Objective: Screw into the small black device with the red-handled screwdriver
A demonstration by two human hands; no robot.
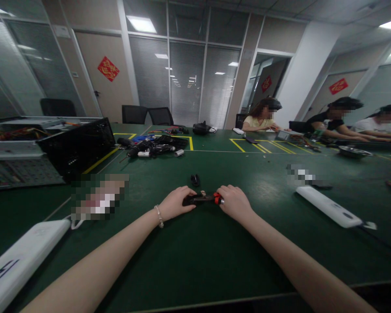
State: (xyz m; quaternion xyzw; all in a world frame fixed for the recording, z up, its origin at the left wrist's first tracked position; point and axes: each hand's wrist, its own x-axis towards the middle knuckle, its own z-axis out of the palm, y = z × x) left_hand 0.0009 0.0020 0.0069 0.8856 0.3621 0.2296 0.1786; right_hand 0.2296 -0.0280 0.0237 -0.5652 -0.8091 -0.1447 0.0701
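My right hand (233, 201) is closed around the red handles of a pair of pliers (206, 198), whose metal jaws point left. My left hand (177, 203) grips a small black part (189, 200) between thumb and fingers, right at the tip of the pliers. A small pale bit (203, 193) shows just above the jaws; I cannot make out what it is. Just beyond both hands, a small black piece (194, 179) lies on the green table (195, 261). The exact contact between jaws and black part is too small to tell.
An opened computer case (78, 148) stands at the left. Tangled cables and tools (156, 145) lie further back, near a black headset (203, 128). White power banks (329, 206) flank my arms, beside blurred items. Several people sit at the far right, by a metal bowl (355, 151).
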